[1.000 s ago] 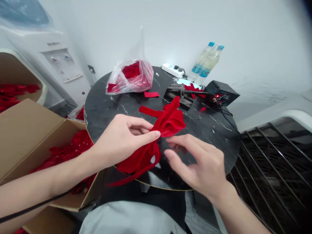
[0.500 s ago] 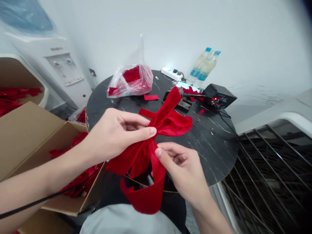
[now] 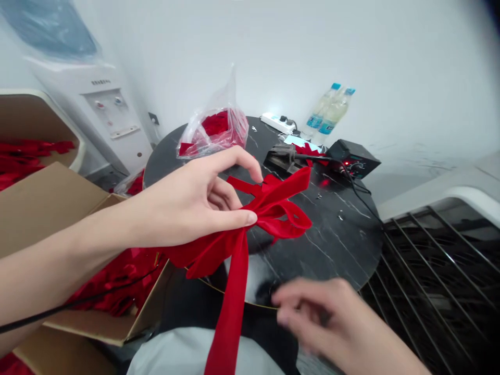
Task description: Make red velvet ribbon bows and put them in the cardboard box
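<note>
A red velvet ribbon bow (image 3: 279, 225) hangs over the near part of the round black table, its loops spread to both sides and a long tail dropping toward my lap. My left hand (image 3: 203, 195) pinches the bow near its middle, thumb on top. The index finger of that hand is lifted and bent, close to the ribbon's upper loops. Down to the right, off the ribbon, my right hand (image 3: 312, 312) is blurred by motion, with fingers half curled, thumb and forefinger apart, and nothing visible between them.
On the black marbled table (image 3: 336, 250) stand a plastic bag of red ribbon (image 3: 214, 133), a soldering-type station (image 3: 353, 159) with a cable, a power strip (image 3: 277, 122) and two bottles (image 3: 326, 114). An open carton (image 3: 50, 203) of red ribbon is at left; a dark rack (image 3: 441, 260) is at right.
My right hand has let go of the ribbon and moved down and right. The tail now hangs straight instead of curling up. The left index finger has lifted, and the bow has turned slightly.
</note>
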Demonstrator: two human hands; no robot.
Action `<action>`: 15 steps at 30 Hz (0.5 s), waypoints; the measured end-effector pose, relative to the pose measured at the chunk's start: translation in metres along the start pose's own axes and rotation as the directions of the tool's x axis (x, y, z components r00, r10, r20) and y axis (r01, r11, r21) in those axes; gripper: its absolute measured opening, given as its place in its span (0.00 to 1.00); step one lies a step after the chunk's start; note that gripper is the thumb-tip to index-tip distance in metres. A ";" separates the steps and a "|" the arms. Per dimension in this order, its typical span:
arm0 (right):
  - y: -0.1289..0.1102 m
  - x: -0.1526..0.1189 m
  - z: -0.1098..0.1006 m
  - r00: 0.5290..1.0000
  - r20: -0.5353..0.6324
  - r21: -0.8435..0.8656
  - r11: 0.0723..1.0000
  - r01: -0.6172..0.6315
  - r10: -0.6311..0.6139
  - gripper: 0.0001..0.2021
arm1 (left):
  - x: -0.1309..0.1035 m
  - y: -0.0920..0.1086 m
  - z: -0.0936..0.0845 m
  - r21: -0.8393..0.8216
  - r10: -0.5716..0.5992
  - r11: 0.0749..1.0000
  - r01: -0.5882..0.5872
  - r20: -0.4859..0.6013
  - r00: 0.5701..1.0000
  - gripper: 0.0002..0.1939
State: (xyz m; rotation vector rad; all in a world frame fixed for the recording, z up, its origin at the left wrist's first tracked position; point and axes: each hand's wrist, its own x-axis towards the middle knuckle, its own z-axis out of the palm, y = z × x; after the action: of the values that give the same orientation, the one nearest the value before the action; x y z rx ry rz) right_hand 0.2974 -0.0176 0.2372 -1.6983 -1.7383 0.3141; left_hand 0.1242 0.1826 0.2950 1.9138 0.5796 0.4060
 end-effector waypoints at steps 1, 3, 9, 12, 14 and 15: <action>-0.002 0.008 0.003 0.997 -0.053 0.070 0.996 -0.049 0.052 0.04 | 0.001 0.000 0.002 0.003 0.008 1.000 -0.008 -0.001 1.000 0.19; -0.008 0.023 0.014 0.962 -0.239 0.199 0.976 -0.088 0.135 0.05 | 0.002 0.001 0.005 0.014 0.008 1.000 -0.008 -0.010 1.000 0.17; -0.025 0.045 0.043 0.920 -0.382 0.211 0.977 -0.009 0.091 0.06 | -0.003 0.003 0.010 0.017 0.033 0.999 -0.033 -0.053 0.998 0.14; -0.025 0.045 0.048 0.904 -0.427 0.102 0.995 0.016 0.029 0.06 | -0.004 -0.001 0.010 -0.005 0.057 0.998 -0.058 -0.039 0.998 0.10; -0.025 0.044 0.050 0.886 -0.462 0.018 0.999 0.035 -0.022 0.07 | -0.004 -0.003 0.010 -0.029 0.074 0.997 -0.075 -0.032 0.997 0.07; -0.024 0.044 0.051 0.884 -0.466 -0.006 0.999 0.038 -0.037 0.07 | -0.004 -0.003 0.010 -0.038 0.083 0.996 -0.085 -0.037 0.996 0.07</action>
State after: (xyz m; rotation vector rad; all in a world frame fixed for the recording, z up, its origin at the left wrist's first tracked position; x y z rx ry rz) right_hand 0.2504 0.0354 0.2269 -1.5732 -1.4048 -0.1091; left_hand 0.1253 0.1735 0.2878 1.9010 0.5119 0.5024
